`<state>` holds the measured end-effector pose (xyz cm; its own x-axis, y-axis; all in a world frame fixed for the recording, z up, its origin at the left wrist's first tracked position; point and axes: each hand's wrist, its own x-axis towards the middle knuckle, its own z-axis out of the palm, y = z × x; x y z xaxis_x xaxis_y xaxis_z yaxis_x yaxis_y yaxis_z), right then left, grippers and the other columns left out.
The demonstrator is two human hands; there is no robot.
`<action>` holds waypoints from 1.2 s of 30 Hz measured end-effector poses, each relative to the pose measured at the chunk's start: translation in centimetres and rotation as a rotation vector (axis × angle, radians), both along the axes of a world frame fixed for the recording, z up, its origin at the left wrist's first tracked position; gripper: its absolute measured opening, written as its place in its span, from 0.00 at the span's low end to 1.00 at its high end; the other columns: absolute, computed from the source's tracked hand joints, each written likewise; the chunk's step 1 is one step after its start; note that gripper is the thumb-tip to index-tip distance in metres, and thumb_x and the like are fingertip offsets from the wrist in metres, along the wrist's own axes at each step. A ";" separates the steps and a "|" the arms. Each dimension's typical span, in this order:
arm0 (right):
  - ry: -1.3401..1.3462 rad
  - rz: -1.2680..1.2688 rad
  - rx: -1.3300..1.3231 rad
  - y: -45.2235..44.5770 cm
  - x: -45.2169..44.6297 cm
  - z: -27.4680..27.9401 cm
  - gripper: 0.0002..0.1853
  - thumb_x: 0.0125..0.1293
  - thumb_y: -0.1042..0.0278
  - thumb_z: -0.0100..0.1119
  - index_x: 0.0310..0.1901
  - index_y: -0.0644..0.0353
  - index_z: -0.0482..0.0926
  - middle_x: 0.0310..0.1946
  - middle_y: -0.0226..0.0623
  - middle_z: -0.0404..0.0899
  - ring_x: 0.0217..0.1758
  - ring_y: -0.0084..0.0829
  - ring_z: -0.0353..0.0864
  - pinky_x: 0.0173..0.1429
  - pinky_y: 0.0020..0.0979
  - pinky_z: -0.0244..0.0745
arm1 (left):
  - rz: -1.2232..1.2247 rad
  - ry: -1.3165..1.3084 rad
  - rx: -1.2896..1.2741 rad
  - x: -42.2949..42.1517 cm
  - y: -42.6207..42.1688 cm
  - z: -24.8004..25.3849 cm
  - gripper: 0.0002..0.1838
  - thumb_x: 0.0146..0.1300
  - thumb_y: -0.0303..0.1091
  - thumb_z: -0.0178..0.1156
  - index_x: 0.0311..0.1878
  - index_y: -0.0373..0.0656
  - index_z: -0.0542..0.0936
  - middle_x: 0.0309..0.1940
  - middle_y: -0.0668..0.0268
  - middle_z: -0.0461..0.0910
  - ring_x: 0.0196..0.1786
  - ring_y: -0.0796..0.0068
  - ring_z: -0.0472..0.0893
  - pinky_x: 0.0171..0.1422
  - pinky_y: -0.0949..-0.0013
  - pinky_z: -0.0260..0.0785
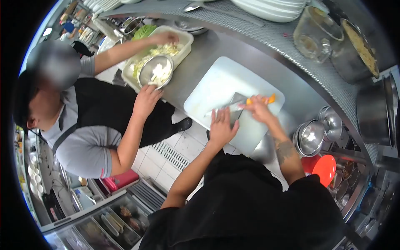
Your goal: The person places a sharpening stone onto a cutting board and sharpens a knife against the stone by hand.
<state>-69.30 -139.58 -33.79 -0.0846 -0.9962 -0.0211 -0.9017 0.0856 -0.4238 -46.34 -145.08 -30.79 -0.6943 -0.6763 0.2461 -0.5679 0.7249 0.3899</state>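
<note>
My right hand (pixel 259 109) is closed around the orange handle of a knife (pixel 224 109), whose blade points left over the white cutting board (pixel 216 79). Fingers of my left hand (pixel 223 127) lie stretched out flat at the blade, seemingly touching it. Under the blade is a dark grey flat rectangular piece (pixel 236 99); its kind is unclear. No food shows on the board.
To the left, a co-worker (pixel 96 100) holds a metal bowl (pixel 146 73) of pale cut pieces over a tub (pixel 187 43) of chopped vegetables. A perforated shelf (pixel 233 23) carries plates and a clear jug (pixel 316 33). Steel bowls (pixel 310 137) stand at right.
</note>
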 end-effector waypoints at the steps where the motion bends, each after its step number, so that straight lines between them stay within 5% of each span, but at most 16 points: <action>1: 0.072 0.055 -0.114 1.3 1.9 -1.0 0.35 0.57 0.81 0.58 0.58 0.20 0.84 0.41 0.34 0.72 0.52 0.40 0.68 0.61 0.50 0.51 | -0.020 -0.017 0.020 1.5 0.9 -0.1 0.38 0.67 0.48 0.59 0.69 0.25 0.68 0.60 0.36 0.76 0.66 0.42 0.76 0.82 0.41 0.47; 3: 0.152 0.096 -0.227 2.2 2.5 -0.5 0.36 0.56 0.81 0.57 0.58 0.20 0.84 0.40 0.34 0.72 0.52 0.40 0.68 0.61 0.51 0.51 | -0.063 -0.208 -0.031 3.8 4.4 1.0 0.38 0.69 0.52 0.55 0.68 0.24 0.69 0.60 0.32 0.75 0.67 0.40 0.75 0.81 0.42 0.49; 4: 0.044 0.139 -0.084 3.2 2.6 1.1 0.37 0.55 0.82 0.57 0.59 0.19 0.84 0.41 0.35 0.73 0.53 0.41 0.69 0.62 0.51 0.52 | -0.081 -0.309 -0.092 4.1 6.2 1.5 0.38 0.69 0.52 0.55 0.67 0.24 0.69 0.60 0.31 0.75 0.67 0.40 0.75 0.81 0.42 0.50; 10: 0.011 -0.018 0.064 2.6 -2.6 1.2 0.38 0.54 0.83 0.57 0.59 0.19 0.84 0.45 0.35 0.74 0.57 0.41 0.68 0.63 0.51 0.52 | -0.159 -0.026 -0.013 -3.2 0.2 -0.4 0.34 0.71 0.49 0.53 0.66 0.25 0.70 0.60 0.38 0.78 0.66 0.45 0.76 0.81 0.41 0.49; 13: 0.030 -0.041 0.056 3.7 0.5 0.1 0.38 0.55 0.83 0.57 0.59 0.19 0.84 0.45 0.35 0.73 0.57 0.42 0.69 0.65 0.53 0.51 | -0.103 -0.093 0.144 -0.1 0.9 2.2 0.32 0.72 0.48 0.52 0.66 0.26 0.71 0.60 0.42 0.79 0.66 0.48 0.77 0.81 0.41 0.48; 16: -0.015 -0.003 0.039 6.1 1.3 0.9 0.38 0.55 0.84 0.56 0.59 0.20 0.84 0.45 0.37 0.73 0.57 0.43 0.69 0.67 0.55 0.50 | -0.155 -0.144 0.031 3.9 5.1 0.1 0.32 0.75 0.48 0.49 0.70 0.29 0.69 0.63 0.43 0.77 0.70 0.52 0.74 0.82 0.39 0.44; 22: 0.079 -0.159 -0.048 5.9 -3.7 1.2 0.38 0.55 0.85 0.55 0.58 0.21 0.85 0.45 0.37 0.72 0.57 0.41 0.69 0.68 0.54 0.50 | -0.181 0.003 0.078 -5.3 1.9 -0.5 0.34 0.76 0.49 0.48 0.73 0.30 0.65 0.68 0.43 0.72 0.75 0.49 0.68 0.82 0.37 0.41; 28: -0.019 -0.172 0.083 8.9 -1.6 1.8 0.37 0.57 0.85 0.54 0.58 0.22 0.85 0.44 0.37 0.73 0.55 0.41 0.69 0.66 0.53 0.51 | -0.213 -0.042 0.100 -0.9 5.3 -1.2 0.37 0.76 0.50 0.47 0.75 0.27 0.60 0.70 0.43 0.71 0.77 0.48 0.65 0.82 0.36 0.39; 33: 0.063 -0.324 -0.019 7.4 -2.8 2.7 0.36 0.56 0.85 0.56 0.57 0.25 0.86 0.44 0.37 0.74 0.56 0.43 0.70 0.66 0.54 0.51 | -0.227 -0.061 0.060 -7.3 1.3 -1.5 0.39 0.76 0.51 0.46 0.76 0.26 0.58 0.72 0.42 0.69 0.77 0.49 0.66 0.83 0.39 0.38; 36: 0.139 -0.325 -0.093 7.8 -2.0 1.7 0.36 0.55 0.84 0.58 0.57 0.24 0.86 0.44 0.36 0.74 0.56 0.42 0.70 0.66 0.54 0.51 | -0.202 -0.048 0.110 -4.3 2.0 -1.0 0.39 0.76 0.51 0.47 0.76 0.25 0.58 0.71 0.42 0.69 0.76 0.48 0.67 0.83 0.39 0.37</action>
<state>-71.26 -131.82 -32.11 -0.3928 -0.9139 0.1024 -0.8833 0.3440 -0.3187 -50.65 -143.12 -31.81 -0.8273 -0.5436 0.1416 -0.4357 0.7800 0.4491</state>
